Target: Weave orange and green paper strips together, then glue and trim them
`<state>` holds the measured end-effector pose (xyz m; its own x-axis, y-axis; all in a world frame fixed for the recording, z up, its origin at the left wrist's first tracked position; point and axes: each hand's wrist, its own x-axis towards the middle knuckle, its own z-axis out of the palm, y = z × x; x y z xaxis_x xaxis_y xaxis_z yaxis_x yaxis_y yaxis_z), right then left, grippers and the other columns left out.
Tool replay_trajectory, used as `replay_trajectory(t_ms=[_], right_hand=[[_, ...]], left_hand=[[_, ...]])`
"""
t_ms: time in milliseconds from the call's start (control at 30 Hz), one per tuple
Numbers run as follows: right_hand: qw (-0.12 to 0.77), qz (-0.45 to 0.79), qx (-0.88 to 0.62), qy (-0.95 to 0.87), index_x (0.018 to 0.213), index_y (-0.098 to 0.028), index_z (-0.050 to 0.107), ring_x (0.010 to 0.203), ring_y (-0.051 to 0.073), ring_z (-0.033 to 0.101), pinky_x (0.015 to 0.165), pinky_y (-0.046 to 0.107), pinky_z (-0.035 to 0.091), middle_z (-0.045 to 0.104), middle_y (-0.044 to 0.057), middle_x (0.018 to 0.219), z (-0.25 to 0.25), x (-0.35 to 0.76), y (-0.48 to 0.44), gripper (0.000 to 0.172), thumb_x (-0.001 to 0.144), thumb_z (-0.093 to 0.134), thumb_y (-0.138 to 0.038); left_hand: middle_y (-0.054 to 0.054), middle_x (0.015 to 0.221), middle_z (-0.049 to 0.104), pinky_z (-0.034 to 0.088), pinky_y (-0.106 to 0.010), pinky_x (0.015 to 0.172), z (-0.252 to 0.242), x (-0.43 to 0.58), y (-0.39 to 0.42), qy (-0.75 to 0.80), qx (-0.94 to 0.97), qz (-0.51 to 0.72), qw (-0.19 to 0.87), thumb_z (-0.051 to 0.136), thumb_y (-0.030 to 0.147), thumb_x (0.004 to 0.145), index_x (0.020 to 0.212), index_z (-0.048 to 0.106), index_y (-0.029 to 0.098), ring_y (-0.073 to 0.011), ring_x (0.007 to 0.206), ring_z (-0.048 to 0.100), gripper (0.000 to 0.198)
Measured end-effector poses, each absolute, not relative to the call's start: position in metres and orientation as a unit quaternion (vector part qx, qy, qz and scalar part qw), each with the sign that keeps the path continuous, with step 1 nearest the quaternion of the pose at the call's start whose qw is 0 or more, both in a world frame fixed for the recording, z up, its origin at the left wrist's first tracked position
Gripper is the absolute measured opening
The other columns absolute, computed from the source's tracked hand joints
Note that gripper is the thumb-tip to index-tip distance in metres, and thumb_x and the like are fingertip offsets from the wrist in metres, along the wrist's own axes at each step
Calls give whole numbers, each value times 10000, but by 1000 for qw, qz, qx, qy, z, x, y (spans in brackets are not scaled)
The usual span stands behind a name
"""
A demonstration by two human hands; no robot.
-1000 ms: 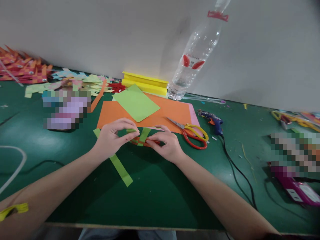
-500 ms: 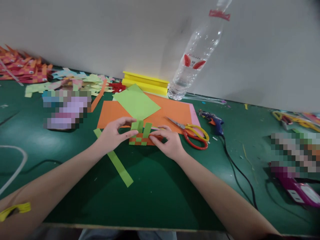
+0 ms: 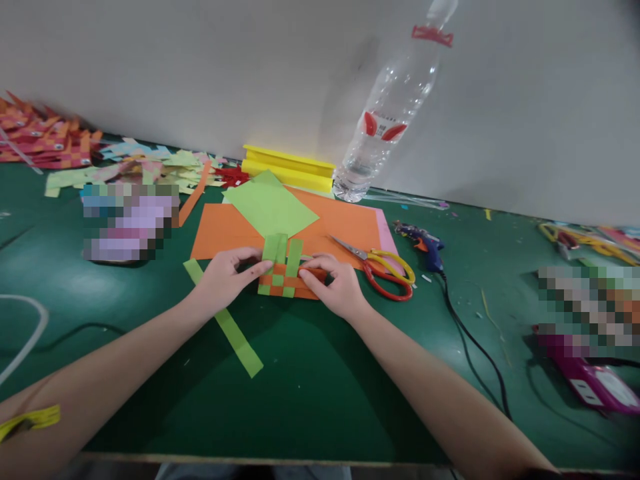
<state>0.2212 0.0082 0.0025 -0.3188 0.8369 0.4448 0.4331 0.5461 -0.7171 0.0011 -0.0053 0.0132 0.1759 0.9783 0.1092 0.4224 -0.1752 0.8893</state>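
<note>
Between my hands is a woven piece of green and orange paper strips (image 3: 278,281), checkered at the bottom, with green strip ends standing up from it. My left hand (image 3: 231,275) pinches its upper left side, thumb in front and fingers behind. My right hand (image 3: 336,283) grips its right side, where the orange strips run under the thumb. A loose green paper strip (image 3: 241,343) lies slantwise beneath my left wrist. Just beyond the weave are a green paper square (image 3: 273,203) and orange paper sheets (image 3: 340,230). Scissors (image 3: 385,270) with yellow and red handles rest right of my right hand.
A tilted clear bottle (image 3: 383,127) leans at the wall beside a yellow folded piece (image 3: 287,170). On the right lie a blue glue gun (image 3: 425,245) with its cord and a magenta device (image 3: 585,373). Paper scraps (image 3: 150,163) and woven orange pieces (image 3: 47,137) are heaped back left.
The woven piece is tipped slightly more upright toward the camera, showing more orange strip at the right. Both hands keep hold of it. The whole view has shifted slightly.
</note>
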Motion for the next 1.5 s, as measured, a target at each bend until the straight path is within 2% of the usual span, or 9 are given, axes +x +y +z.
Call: replay_trajectory(t_ms=[100,267,333,467,700,867,1133,1333,1500], right_hand=[[429,257,-414,-761,772,-217,652,909,193,663,787,331,535,718,33,825,2,222,9,71,786,608,-271],[410,279,-405,-768,771,-200,633,851,180,665,786,322,522,700,36,795,8,224,8,126,816,572,-300],[398,298,-407,-766,869,-193,630,840,176,655,781,327,518,696,45,855,12,225,8,172,828,564,-346],[402,342,-406,-746,1059,-202,590,965,187,614,858,351,493,662,59,1035,17,225,8,316,812,598,-399],[441,395,-392,-704,851,-215,638,830,157,643,792,327,516,692,19,876,12,222,8,112,797,620,-312],[425,398,-402,-706,810,-206,645,840,157,655,806,332,513,704,19,868,13,223,9,69,796,600,-257],[418,267,-425,-757,803,-206,626,752,151,628,727,320,502,684,16,799,14,220,5,69,784,614,-271],[440,122,-379,-805,794,-209,601,769,169,596,798,385,454,677,17,802,12,217,3,160,724,707,-306],[428,57,-360,-827,782,-237,630,871,165,589,837,371,429,687,-6,855,14,216,1,27,794,652,-247]], left_hand=[[-49,908,715,512,-309,715,14,2,-5,530,657,395,362,622,403,808,1000,652,190,-208,816,661,288],[-32,798,720,501,-281,653,16,2,-6,549,676,376,319,626,406,795,812,688,201,-197,724,651,215],[-24,811,723,496,-273,648,18,2,-9,551,682,368,310,619,417,798,833,699,211,-195,725,648,224],[-15,856,729,484,-263,621,24,5,-16,557,684,339,328,613,453,798,869,717,231,-192,711,648,255],[-12,760,719,445,-267,536,22,12,-20,543,676,319,382,617,447,784,859,726,244,-177,604,619,242],[-27,746,721,447,-275,546,17,11,-17,553,652,329,402,638,450,765,859,727,245,-192,628,632,243],[-25,755,715,435,-263,523,15,13,-18,541,661,327,405,634,434,768,852,724,241,-177,602,611,229],[-18,709,696,408,-251,509,16,13,-19,546,659,330,399,631,425,764,821,712,218,-161,571,583,229],[-27,722,703,427,-249,519,17,15,-19,553,642,335,413,627,403,761,818,704,202,-164,587,600,222]])
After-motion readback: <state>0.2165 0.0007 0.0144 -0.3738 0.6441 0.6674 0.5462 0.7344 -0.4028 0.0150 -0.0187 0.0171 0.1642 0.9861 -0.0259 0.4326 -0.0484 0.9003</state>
